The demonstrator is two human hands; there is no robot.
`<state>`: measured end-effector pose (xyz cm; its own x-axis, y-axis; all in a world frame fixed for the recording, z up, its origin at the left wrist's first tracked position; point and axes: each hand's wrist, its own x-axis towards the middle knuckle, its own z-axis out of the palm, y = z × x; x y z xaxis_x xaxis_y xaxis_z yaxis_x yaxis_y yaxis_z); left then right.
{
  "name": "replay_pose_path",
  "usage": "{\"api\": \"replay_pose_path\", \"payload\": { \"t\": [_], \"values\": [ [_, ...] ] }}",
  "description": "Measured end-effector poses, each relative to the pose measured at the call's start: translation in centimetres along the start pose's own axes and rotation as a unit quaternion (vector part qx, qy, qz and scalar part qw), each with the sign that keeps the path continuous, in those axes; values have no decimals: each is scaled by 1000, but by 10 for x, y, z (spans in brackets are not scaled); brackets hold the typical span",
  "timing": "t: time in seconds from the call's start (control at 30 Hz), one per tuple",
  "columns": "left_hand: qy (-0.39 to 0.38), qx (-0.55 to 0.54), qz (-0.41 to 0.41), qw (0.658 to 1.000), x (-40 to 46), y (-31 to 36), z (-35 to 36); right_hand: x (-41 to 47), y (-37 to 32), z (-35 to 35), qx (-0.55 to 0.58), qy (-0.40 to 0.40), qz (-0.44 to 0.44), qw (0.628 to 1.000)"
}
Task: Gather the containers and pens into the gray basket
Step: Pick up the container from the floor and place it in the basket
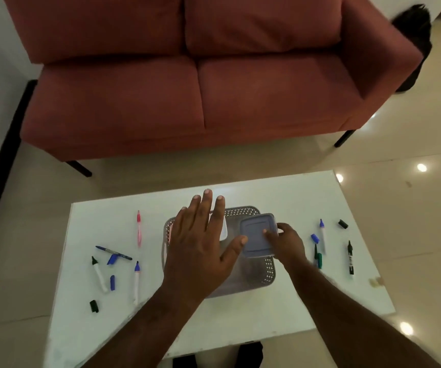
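Here, a blue-lidded container (pixel 258 234) is gripped by the right hand (pixel 286 241) over the gray basket (pixel 264 272) on the white table (pixel 280 301). The left hand (pixel 200 251) is held flat with fingers spread above it, perhaps touching nothing. Pens (pixel 138 228) are scattered on both sides.

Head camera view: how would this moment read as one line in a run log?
right hand: grips blue-lidded square plastic container over gray perforated plastic basket | left hand: open above basket | pens: on white table

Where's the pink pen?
Head view: the pink pen lies on the white table, left of the gray basket, beyond the blue pens.
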<state>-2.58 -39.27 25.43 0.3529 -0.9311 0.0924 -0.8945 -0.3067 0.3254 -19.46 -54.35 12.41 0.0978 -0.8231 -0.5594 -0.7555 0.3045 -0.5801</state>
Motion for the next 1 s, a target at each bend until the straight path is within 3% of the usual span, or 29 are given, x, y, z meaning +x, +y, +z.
{"api": "replay_pose_path", "payload": {
  "t": [0.23,0.43,0.6,0.83,1.0],
  "values": [
    [-1,-4,-11,1000,2,-26,49,32,7,58,-146,49,-65,986],
    [6,-5,-15,1000,1,-38,72,47,9,88,-128,93,-64,985],
    [4,-11,-15,1000,-1,-41,88,63,14,103,-117,77,-75,987],
    [-20,7,-14,1000,-14,-48,101,59,30,122,-261,115,-160,945],
    [-23,8,-11,1000,-17,-51,105,60,32,128,-334,82,-167,924]
  ]
}}
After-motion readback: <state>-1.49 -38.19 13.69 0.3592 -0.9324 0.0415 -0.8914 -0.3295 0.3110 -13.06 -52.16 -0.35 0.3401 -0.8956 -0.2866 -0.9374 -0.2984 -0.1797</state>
